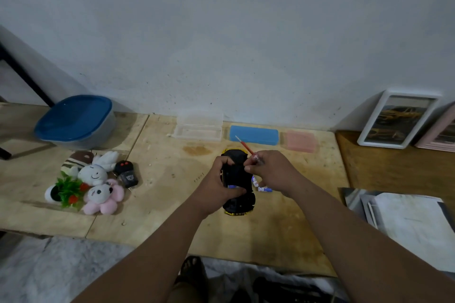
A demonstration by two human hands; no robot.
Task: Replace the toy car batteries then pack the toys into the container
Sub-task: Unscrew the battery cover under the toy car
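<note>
Far left on your surface [157, 204]: lidded blue container [75, 122], plush toys [93, 179], black remote [126, 173]. Centre: toy car [237, 179] upside down, your left hand [221, 187] fingers curled round its side. Your right hand [268, 171] pinches red screwdriver [246, 146] over car; loose batteries [264, 188] just beside.

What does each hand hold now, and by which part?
The left hand grips the upturned toy car around its middle. The right hand pinches a small red screwdriver at its handle end, and its fingers touch the car's underside.
</note>
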